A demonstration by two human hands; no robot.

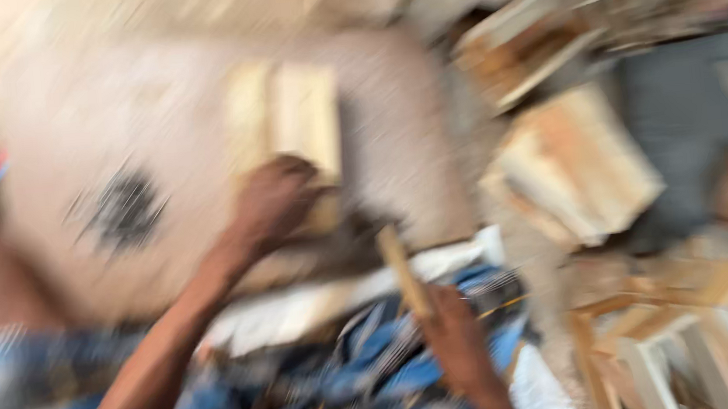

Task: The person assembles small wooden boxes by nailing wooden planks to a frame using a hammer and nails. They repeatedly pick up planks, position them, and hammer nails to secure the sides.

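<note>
Wooden block (286, 119), pale, sits at upper centre of the blurred frame, the left hand (274, 202) pressed on its lower edge; the right hand (454, 332) grips a thin wooden stick (403, 271) at lower centre; wooden frames (572, 169) lie at right.

Pale flat wooden block (286, 115) lies on the floor (109, 104); stacked pale wooden frames (572, 169) right of it, thin wooden stick (403, 269) before it.

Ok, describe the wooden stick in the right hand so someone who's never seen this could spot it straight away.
Start at the blue patterned cloth along the bottom of the blurred view. The right hand rises from it, gripping a thin pale wooden stick that slants up and left. Unlike the broad wooden block at the left hand and the stacked frames on the right, it is one narrow strip.
</note>
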